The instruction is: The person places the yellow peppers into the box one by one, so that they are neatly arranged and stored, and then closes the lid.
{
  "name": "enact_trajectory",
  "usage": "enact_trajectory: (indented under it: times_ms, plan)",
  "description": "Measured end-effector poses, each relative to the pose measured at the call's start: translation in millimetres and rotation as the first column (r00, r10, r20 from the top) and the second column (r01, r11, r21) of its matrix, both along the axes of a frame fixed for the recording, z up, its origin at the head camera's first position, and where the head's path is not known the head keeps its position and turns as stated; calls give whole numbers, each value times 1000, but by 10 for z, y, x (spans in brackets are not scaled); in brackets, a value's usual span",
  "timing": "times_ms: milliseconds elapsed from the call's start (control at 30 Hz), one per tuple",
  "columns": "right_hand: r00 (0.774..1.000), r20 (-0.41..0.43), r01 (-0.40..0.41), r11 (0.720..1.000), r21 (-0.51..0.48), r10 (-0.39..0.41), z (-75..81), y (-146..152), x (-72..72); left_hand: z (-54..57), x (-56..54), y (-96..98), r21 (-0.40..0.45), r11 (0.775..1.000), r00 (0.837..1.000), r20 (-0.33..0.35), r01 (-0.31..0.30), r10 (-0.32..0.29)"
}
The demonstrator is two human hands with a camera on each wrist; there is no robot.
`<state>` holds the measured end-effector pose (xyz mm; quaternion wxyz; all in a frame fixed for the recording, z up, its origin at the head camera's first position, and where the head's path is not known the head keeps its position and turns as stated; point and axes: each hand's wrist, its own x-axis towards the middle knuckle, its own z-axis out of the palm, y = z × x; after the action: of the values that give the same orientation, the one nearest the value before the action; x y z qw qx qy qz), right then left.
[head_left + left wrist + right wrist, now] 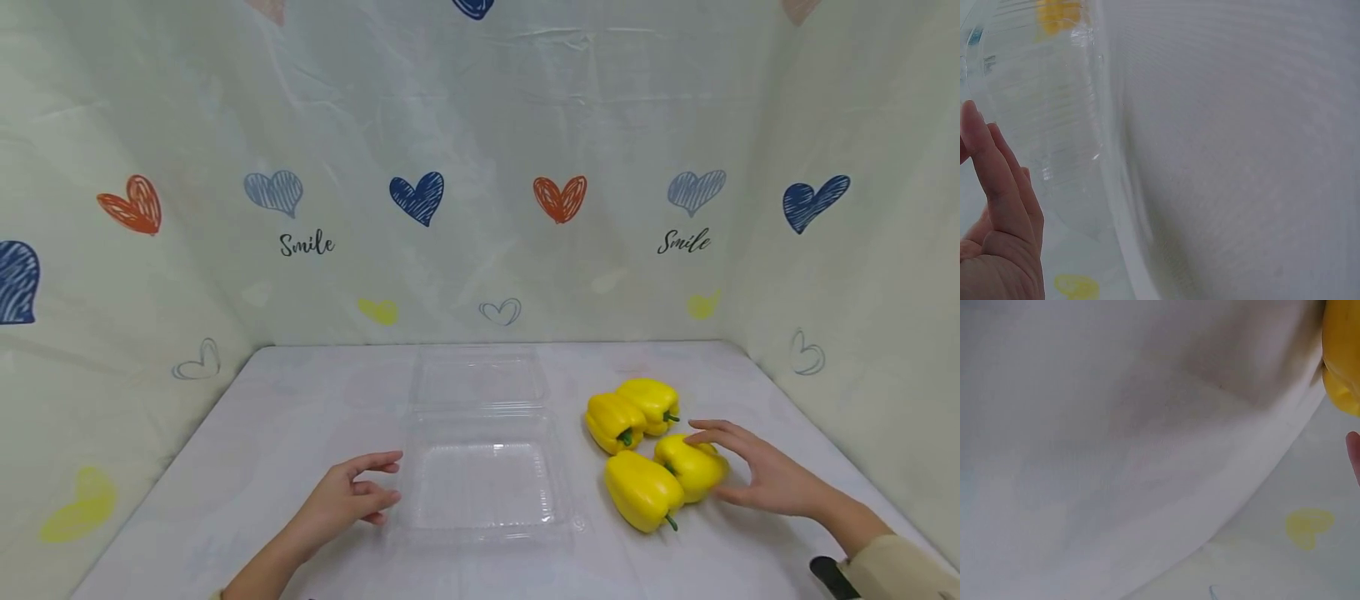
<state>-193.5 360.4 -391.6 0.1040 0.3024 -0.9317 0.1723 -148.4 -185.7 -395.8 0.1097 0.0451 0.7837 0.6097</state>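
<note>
Four would be a count, so several yellow bell peppers lie in a group right of a clear plastic clamshell box. My right hand [772, 471] is spread at the right side of the rightmost bell pepper [690, 467], fingertips overlapping its edge in the head view; in the right wrist view a fingertip [1354, 450] shows just apart from the yellow pepper [1342, 356]. The clamshell box [480, 533] lies with its lid [480, 379] folded back. Beside the box's left wall, my left hand [348, 496] has loosely bent fingers and holds nothing.
Another bell pepper [641, 492] lies in front, with two more, one left [613, 421] and one behind [648, 404]. A white cloth [247, 467] covers the table. Behind it hangs a curtain [480, 275] printed with hearts.
</note>
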Motion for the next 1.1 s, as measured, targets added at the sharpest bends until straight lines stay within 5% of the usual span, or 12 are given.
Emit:
enact_trajectory:
  times_ms: [667,1100]
  plan:
    - [994,106,3,995,-101,8,7,-69,-62,1,-5,10,19,1000,1000,13,1,-1]
    - [1000,15,12,995,-98,-10,135,-42,-57,-5,-20,31,18,1000,1000,30,-6,5]
